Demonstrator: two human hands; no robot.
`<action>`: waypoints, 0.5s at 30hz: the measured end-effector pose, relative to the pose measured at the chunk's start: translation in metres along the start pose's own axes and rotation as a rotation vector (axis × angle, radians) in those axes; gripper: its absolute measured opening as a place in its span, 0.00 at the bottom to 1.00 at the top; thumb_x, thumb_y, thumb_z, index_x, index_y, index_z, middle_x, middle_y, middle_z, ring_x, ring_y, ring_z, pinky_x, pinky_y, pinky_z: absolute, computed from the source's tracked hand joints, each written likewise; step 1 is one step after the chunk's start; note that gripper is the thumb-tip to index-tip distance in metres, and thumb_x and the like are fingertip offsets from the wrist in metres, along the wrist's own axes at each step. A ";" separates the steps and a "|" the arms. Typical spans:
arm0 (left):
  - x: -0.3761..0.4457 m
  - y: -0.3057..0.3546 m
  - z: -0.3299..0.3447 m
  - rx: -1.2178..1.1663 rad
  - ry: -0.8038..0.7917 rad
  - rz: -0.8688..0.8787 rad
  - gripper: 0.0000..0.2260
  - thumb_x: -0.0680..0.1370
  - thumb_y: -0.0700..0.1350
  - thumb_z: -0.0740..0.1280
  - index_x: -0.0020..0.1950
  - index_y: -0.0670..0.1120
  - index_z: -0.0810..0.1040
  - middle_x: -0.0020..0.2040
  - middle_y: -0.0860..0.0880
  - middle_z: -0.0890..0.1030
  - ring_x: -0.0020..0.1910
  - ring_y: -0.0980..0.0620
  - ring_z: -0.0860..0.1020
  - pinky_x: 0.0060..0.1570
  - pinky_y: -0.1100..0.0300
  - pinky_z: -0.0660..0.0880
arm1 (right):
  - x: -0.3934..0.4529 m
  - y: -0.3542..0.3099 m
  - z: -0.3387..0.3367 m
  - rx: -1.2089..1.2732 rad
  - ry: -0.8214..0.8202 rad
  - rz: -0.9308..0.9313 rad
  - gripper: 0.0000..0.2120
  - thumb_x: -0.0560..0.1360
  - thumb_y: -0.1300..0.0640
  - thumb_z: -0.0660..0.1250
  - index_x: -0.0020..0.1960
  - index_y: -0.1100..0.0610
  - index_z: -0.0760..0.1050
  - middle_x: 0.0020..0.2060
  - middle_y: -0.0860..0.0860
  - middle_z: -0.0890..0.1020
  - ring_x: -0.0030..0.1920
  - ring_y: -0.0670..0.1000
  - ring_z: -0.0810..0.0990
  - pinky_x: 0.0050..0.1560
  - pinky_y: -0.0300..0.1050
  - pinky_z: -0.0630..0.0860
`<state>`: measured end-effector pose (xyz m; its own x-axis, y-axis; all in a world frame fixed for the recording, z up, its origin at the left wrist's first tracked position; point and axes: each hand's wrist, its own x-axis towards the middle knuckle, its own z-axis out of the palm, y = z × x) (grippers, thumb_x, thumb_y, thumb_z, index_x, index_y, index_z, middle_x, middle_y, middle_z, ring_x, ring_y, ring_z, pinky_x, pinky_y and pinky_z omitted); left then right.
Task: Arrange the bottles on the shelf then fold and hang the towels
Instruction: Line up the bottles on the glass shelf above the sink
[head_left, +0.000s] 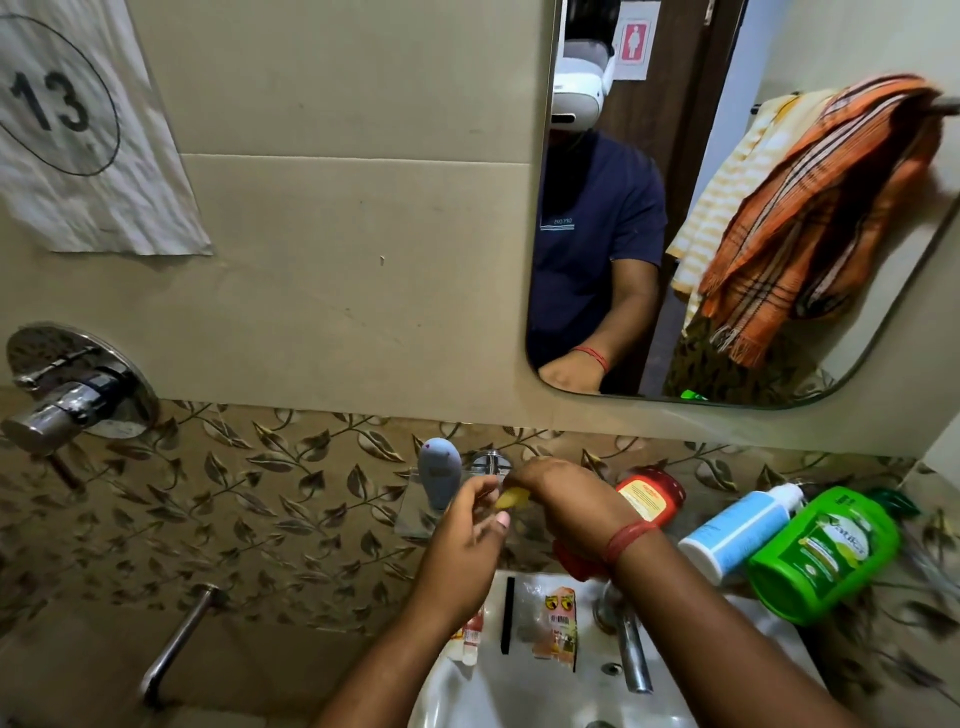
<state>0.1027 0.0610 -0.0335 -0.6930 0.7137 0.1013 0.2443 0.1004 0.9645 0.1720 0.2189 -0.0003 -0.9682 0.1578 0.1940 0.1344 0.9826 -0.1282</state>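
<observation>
Both hands meet over the glass shelf above the sink. The right hand (550, 491), a red thread at its wrist, is curled over a small yellow thing (511, 500) and pinches it at the fingertips; what it is I cannot tell, since most of it is hidden. The left hand (467, 535) sits just beside it with thumb and fingers half closed, seeming to steady the same piece, though whether it truly grips is not clear.

The bottles are strung along that glass shelf (410, 512) — a grey one (440, 470) stands upright at the left end, beside the hands, likely already set in place. To the right, three lie tipped over: an orange-red bottle (652, 493) just past the right wrist, then a white and blue bottle (743, 530) and a big green bottle (826, 551) leaning side by side near the corner. They look dropped, not arranged, so the shelf work seems barely begun.

Below, on the rim of the sink (519, 691), lie a small tube (471, 636), a black comb (508, 616) and a torn sachet (558, 623), next to the tap (631, 649).

In the mirror (675, 384) an orange checked towel (821, 218) and a pale yellow striped towel (727, 192) hang bunched over a rail — unfolded, waiting their turn.
</observation>
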 end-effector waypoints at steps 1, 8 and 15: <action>0.000 -0.001 0.002 -0.055 0.004 -0.011 0.19 0.83 0.41 0.63 0.72 0.56 0.69 0.68 0.57 0.74 0.65 0.64 0.72 0.56 0.73 0.69 | -0.002 0.002 -0.001 0.081 0.033 0.040 0.23 0.74 0.66 0.67 0.65 0.49 0.75 0.59 0.48 0.79 0.61 0.49 0.76 0.62 0.43 0.73; 0.005 0.008 0.020 -0.076 -0.048 -0.047 0.29 0.83 0.38 0.63 0.76 0.62 0.58 0.71 0.60 0.68 0.71 0.62 0.65 0.69 0.63 0.64 | -0.011 -0.007 -0.003 0.761 0.284 0.412 0.15 0.81 0.64 0.61 0.63 0.50 0.75 0.53 0.45 0.78 0.56 0.46 0.76 0.52 0.39 0.74; 0.001 0.011 0.024 -0.060 -0.075 -0.096 0.30 0.83 0.36 0.60 0.80 0.58 0.54 0.70 0.59 0.67 0.68 0.64 0.66 0.65 0.64 0.65 | -0.013 -0.001 0.001 0.599 0.151 0.425 0.18 0.77 0.68 0.65 0.62 0.52 0.72 0.56 0.52 0.81 0.57 0.51 0.79 0.56 0.45 0.77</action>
<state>0.1209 0.0801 -0.0290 -0.6583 0.7527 -0.0081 0.1370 0.1305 0.9819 0.1843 0.2156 -0.0037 -0.8133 0.5659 0.1351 0.3109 0.6191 -0.7212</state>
